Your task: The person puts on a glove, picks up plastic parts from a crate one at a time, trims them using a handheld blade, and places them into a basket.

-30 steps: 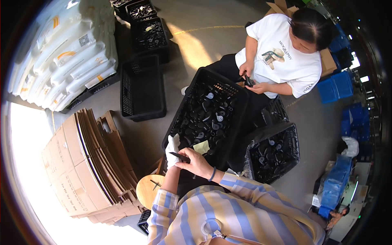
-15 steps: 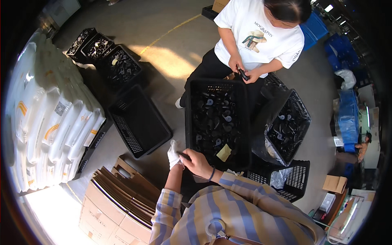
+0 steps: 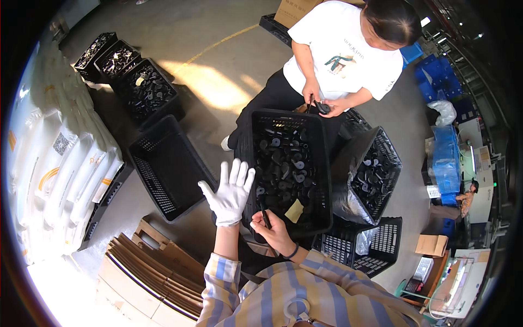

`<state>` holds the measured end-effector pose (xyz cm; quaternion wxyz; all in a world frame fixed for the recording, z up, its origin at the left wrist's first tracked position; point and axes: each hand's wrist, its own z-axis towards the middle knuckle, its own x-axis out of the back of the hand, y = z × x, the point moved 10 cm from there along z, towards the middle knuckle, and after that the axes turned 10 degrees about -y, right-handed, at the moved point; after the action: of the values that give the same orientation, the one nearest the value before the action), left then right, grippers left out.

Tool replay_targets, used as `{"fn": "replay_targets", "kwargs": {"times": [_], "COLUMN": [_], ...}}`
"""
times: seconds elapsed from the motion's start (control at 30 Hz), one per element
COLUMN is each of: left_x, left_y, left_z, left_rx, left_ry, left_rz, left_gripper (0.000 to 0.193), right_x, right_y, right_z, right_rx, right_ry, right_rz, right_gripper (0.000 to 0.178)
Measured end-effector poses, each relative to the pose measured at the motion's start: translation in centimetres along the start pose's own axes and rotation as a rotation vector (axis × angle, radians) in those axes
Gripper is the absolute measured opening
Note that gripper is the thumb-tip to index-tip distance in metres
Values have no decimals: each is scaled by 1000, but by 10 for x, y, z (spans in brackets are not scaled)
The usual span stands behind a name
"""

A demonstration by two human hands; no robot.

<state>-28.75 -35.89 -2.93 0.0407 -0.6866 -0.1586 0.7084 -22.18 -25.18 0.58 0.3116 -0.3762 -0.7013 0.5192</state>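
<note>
My left hand (image 3: 229, 195), in a white glove, is raised palm up with its fingers spread, and nothing lies in it. Bare and closed, my right hand (image 3: 276, 235) grips a slim black handheld tool (image 3: 265, 216) that points away from me; its exact kind I cannot make out. Both hands are at the near left side of a black plastic crate (image 3: 329, 182). Inside it lie many black rounded plastic parts (image 3: 281, 158), a few with grey faces, and a yellow paper slip (image 3: 294, 211).
A co-worker in a white shirt (image 3: 340, 60) sits across the crate, holding a black rounded part (image 3: 323, 108). A bag-lined crate (image 3: 348, 204) of parts stands right. An unfilled black crate (image 3: 173, 169), white sacks (image 3: 71, 174) and folded cardboard (image 3: 147, 272) are left.
My left hand has left the right one, rising and spreading its fingers. The right hand has moved slightly right and down with the tool. The co-worker's hands have shifted.
</note>
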Motion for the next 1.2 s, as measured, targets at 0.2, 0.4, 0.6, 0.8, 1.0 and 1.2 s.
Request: {"fn": "replay_targets", "kwargs": {"times": [0.2,0.4,0.6,0.8,1.0,1.2], "left_x": [-18,19,62,84,124,224], "left_y": [-56,-70,-39,-62,-129,-156], "left_z": [-21,-73,-115,-76,-28,35], "left_rx": [56,80,4,124,74,645], "left_ry": [-3,-42,16,-192,-485,-211], "left_rz": [-99,-9,1640,2436,2895,3192], "left_gripper": [79,64,36,46,71,77], "right_x": [27,5,1,79,105,118], "right_y": [-2,25,116,167,221,244], "right_z": [-7,-71,-129,-161,-198,-211], "right_rx": [288,544,210,105,-151,-353], "right_ry": [11,-179,-149,95,228,401], "right_rz": [-389,-410,229,675,793,933], "right_gripper": [16,13,13,20,24,19]}}
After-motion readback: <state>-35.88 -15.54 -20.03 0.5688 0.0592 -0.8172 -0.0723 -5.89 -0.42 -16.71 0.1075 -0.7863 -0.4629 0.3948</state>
